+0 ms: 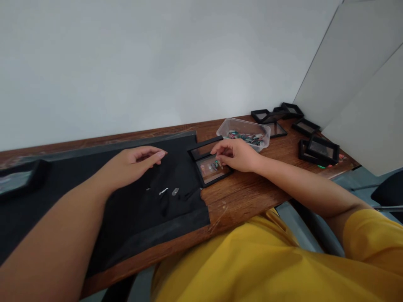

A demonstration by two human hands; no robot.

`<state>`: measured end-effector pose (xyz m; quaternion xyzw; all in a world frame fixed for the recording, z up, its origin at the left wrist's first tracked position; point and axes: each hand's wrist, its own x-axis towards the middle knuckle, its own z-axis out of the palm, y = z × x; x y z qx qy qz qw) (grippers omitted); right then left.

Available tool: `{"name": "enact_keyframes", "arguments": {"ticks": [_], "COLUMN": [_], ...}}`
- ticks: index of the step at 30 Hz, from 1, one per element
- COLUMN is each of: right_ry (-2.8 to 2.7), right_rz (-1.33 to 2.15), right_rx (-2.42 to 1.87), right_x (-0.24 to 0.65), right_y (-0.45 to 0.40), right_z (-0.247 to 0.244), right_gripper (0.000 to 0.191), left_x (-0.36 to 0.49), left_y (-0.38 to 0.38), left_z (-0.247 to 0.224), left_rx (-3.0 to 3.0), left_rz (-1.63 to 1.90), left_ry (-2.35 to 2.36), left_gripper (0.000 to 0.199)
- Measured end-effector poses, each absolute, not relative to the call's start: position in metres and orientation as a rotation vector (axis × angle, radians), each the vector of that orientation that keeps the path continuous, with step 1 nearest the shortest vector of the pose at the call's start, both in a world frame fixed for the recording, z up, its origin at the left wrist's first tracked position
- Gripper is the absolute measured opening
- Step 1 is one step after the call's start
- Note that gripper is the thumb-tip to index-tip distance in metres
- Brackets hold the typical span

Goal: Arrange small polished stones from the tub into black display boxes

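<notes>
My left hand (135, 165) hovers over the black mat (135, 218), its fingers curled and the thumb near the fingertips; whether anything is between them is too small to tell. At the mat's right edge lies an opened black frame (209, 183) with a clear window and several small colourful pieces (212, 166) on it. My right hand (236, 155) is over the frame's right part, fingertips pinched on a small greenish piece (218, 162). Behind that hand stands a clear plastic tub (266, 136) holding many small coloured pieces.
Several black frames (323, 149) lie at the table's right end, some stacked. Another black frame (22, 180) rests on the mat at far left. Small clear and white scraps (175, 191) lie mid-mat. A pale wall rises behind the wooden table (252, 188).
</notes>
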<state>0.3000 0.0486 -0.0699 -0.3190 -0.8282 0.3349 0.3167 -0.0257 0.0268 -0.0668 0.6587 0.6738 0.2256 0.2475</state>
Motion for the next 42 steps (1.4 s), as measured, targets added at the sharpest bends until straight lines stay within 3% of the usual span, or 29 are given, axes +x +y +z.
{"name": "enact_keyframes", "arguments": {"ticks": [18, 28, 34, 42], "right_ry": [-2.297, -2.438, -2.535, -2.577], "right_rz": [0.870, 0.770, 0.721, 0.628], "right_rx": [-0.816, -0.822, -0.790, -0.778], "right_x": [0.306, 0.309, 0.311, 0.312], "right_y": [0.045, 0.044, 0.044, 0.045], "right_z": [-0.058, -0.052, -0.050, -0.052], "right_gripper": [0.021, 0.030, 0.039, 0.035], "left_x": [-0.027, -0.024, -0.026, -0.024], "left_y": [0.024, 0.025, 0.026, 0.026], "left_z": [-0.067, -0.064, -0.066, -0.065], "left_rx": [1.849, 1.821, 1.873, 1.883], "left_rz": [0.579, 0.499, 0.497, 0.472], "left_ry": [1.768, 1.808, 1.792, 1.798], "left_gripper": [0.062, 0.073, 0.069, 0.075]}}
